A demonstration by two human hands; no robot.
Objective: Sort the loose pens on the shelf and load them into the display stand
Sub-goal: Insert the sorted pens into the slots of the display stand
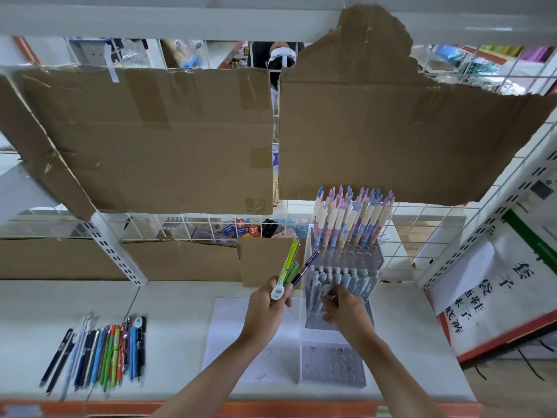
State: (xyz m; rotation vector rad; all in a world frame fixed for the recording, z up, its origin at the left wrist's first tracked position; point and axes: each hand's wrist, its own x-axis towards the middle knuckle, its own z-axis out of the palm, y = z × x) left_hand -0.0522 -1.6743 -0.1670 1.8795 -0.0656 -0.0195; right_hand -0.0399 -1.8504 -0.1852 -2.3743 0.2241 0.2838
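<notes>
head view: left hand grips a few pens at centre frame, while the right hand pinches one into the stand. more loose pens lie on the shelf at lower left. best seat each pen upright in a free hole.

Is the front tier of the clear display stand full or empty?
Empty: front tier shows only bare round holes; pens fill the tiers behind.

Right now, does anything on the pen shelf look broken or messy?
Yes. The brown cardboard sheet hung behind the clear plastic pen stand has a ragged, torn top edge, so the wire grid shows past it. The row of loose coloured pens lies neatly side by side.
</notes>
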